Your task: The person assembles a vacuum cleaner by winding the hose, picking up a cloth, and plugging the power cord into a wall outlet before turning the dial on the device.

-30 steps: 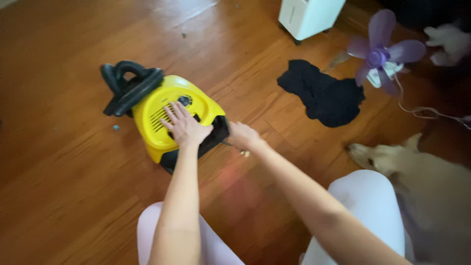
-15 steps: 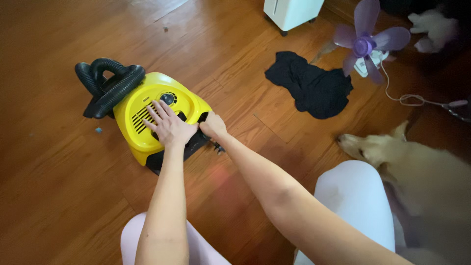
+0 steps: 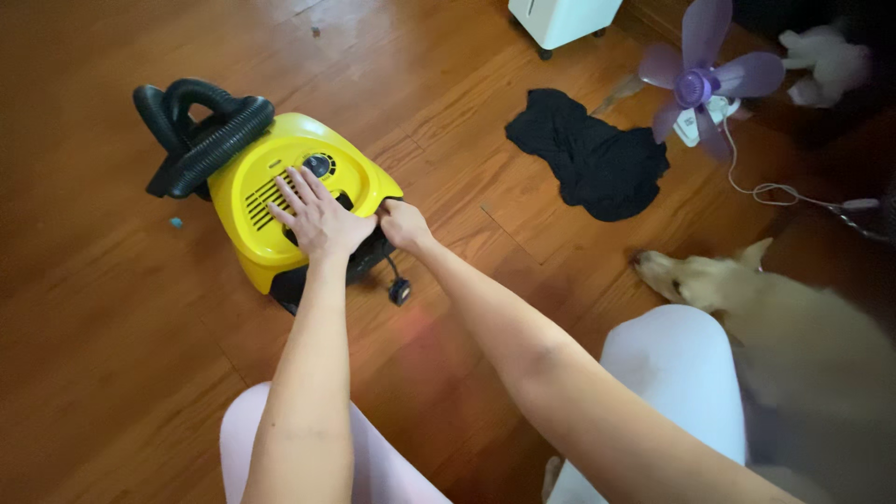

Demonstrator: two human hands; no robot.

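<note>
Yellow plastic canister vacuum [image 3: 280, 201] sits on the wooden floor [image 3: 112, 373], black ribbed hose [image 3: 201, 135] coiled on top. Your left hand [image 3: 317, 219] lies spread flat on its lid; your right hand [image 3: 403, 227] pinches the rear edge. Black plug [image 3: 399, 291] lies unconnected; lid not yet lifted.

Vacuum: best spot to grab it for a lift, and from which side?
Probably the black recess on top of the vacuum, just under the left hand; it may be a carry handle, though the hand hides most of it. Come straight down from above, since the body sits flat on the floor. Avoid the hose coiled at the far end: it would likely flex.
</note>
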